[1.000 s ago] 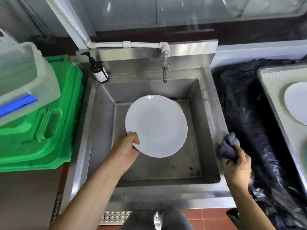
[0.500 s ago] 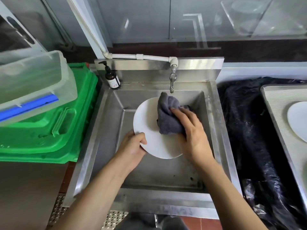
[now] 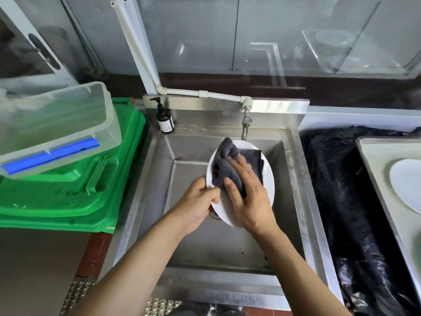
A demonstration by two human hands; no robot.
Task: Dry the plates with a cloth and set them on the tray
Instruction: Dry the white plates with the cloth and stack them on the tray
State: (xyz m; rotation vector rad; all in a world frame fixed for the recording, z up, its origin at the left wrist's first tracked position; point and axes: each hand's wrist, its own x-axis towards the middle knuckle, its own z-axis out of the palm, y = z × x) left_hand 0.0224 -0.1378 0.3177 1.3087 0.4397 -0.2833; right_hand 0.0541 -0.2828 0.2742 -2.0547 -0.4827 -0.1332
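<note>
Over the steel sink (image 3: 157, 201) a white plate (image 3: 270, 185) is tilted steeply, its face toward me. My left hand (image 3: 198, 205) grips its left rim, thumb on the front. A dark grey cloth (image 3: 230, 160) lies bunched across the plate's face, and my right hand (image 3: 248, 197) presses on it with spread, nearly straight fingers. At the far right, a grey metal tray (image 3: 378, 160) carries another white plate (image 3: 405, 183), partly cut off by the frame edge.
A tap (image 3: 246, 124) hangs just above the plate's top edge. A brown soap pump bottle (image 3: 165, 120) stands at the sink's back left corner. Left are a green crate (image 3: 68, 190) and a clear plastic bin (image 3: 54, 128). Black plastic sheeting (image 3: 337, 190) lies between sink and tray.
My right hand brought the cloth from the sink's right rim onto the plate and slid it down and left across the face. The plate has tilted more upright.
</note>
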